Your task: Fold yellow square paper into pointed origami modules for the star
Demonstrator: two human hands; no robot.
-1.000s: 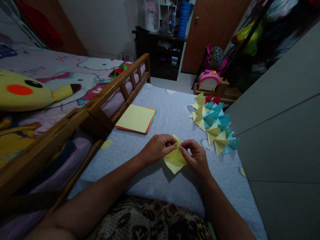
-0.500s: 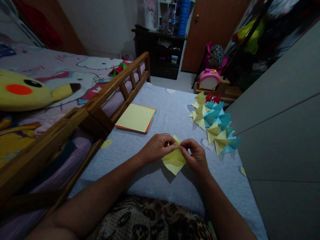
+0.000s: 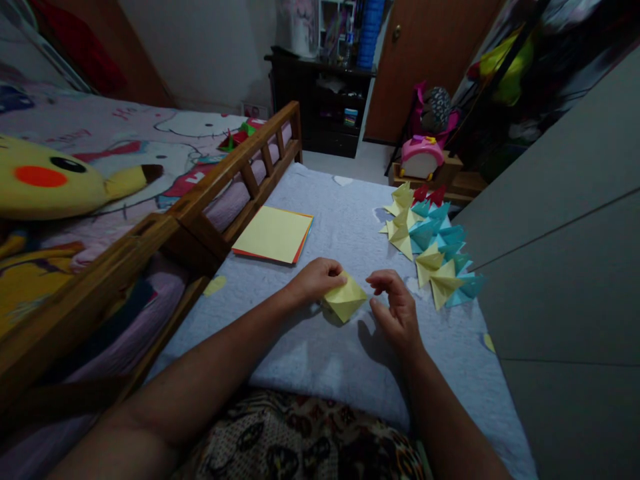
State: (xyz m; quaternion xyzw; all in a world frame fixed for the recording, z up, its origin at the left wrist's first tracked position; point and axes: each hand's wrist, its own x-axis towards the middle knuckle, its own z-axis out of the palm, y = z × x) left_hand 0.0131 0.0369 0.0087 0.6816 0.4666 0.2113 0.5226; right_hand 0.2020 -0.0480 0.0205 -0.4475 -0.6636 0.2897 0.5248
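Pinched in my left hand (image 3: pixel 324 277) is a creased yellow sheet of origami paper (image 3: pixel 346 301), held by its upper left part just above the bed. My right hand (image 3: pixel 395 305) is just right of the paper and apart from it, thumb and fingers spread with nothing between them. Beyond my left hand lies a stack of square coloured paper (image 3: pixel 274 233), pale yellow on top with orange and blue edges showing. To the right of my right hand stand several folded paper pieces, with yellow ones (image 3: pixel 444 283), blue ones (image 3: pixel 450 235) and red ones (image 3: pixel 436 195).
A light sheet with pale patches covers the bed (image 3: pixel 310 373). Along its left runs a wooden rail (image 3: pixel 245 175), with a yellow plush toy (image 3: pixel 55 180) on the bedding behind it. At right is a pale cabinet (image 3: pixel 560 267). A pink toy case (image 3: pixel 423 159) stands past the far end.
My right hand has let go of the yellow paper and moved right, its fingers opening. The paper now looks smaller and more folded, and my left hand still holds it.
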